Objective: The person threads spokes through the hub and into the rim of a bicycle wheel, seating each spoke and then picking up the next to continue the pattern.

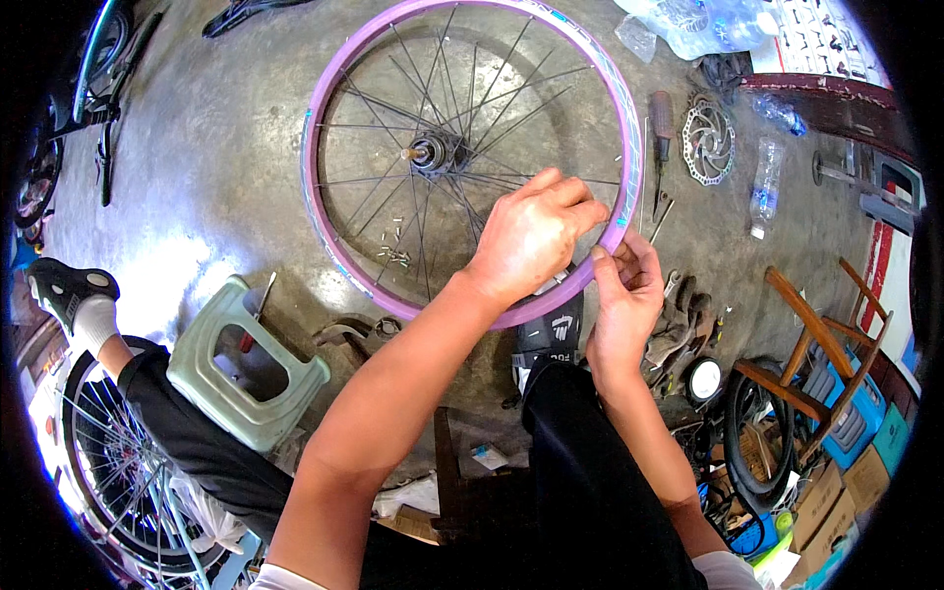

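Note:
A pink wheel rim (315,157) with black spokes and a central hub (433,152) fills the upper middle. My left hand (536,231) is over its lower right part, inside the rim, fingers curled; what they hold is hidden. Just right of it, my right hand (624,275) grips the rim with thumb and fingers. Small silver pieces (393,254) lie beneath the spokes. A screwdriver (661,128) and a brake rotor (708,143) lie right of the wheel.
A green plastic stool (211,344) stands lower left, by my outstretched foot (74,295). Bike parts (98,98) lie at far left. Plastic bottles (765,187), a wooden chair (806,334), tires (757,442) and cardboard boxes (831,501) crowd the right. Gloves (688,324) lie near my right hand.

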The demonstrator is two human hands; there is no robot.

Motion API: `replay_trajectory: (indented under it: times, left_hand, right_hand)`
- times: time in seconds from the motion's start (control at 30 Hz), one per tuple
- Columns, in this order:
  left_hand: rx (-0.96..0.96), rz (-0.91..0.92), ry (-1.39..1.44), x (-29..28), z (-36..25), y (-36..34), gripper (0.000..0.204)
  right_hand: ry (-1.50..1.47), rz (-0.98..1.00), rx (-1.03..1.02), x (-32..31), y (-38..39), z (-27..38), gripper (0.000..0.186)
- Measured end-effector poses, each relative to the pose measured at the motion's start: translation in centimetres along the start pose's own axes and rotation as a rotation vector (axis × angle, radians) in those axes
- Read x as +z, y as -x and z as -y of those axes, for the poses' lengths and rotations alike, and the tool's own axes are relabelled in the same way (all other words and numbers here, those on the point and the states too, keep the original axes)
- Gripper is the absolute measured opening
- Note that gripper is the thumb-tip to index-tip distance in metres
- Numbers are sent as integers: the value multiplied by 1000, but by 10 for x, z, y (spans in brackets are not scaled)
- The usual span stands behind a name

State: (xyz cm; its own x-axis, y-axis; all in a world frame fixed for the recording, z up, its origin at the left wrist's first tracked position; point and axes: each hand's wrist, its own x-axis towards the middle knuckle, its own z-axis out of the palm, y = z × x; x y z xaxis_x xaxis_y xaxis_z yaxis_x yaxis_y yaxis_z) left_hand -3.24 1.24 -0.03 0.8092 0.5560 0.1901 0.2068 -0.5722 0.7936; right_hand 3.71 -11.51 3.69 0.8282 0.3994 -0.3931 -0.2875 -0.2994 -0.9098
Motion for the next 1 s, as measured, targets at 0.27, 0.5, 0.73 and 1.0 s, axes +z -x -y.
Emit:
replay_trajectory:
  times: [0.27, 0.5, 0.73, 1.0]
  left_hand:
    - [-7, -23, -11, 4, 0, 4, 29]
    - [-2, -37, 6, 4, 1, 3, 28]
    - [2, -51, 44, 5, 1, 3, 28]
    - [31, -15, 53, 7, 1, 0, 22]
  right_hand:
    - [-50, -33, 68, -5, 1, -4, 25]
    - [-22, -28, 32, -6, 2, -5, 23]
    - [-1, -8, 6, -6, 0, -6, 26]
    - [38, 14, -10, -7, 1, -4, 27]
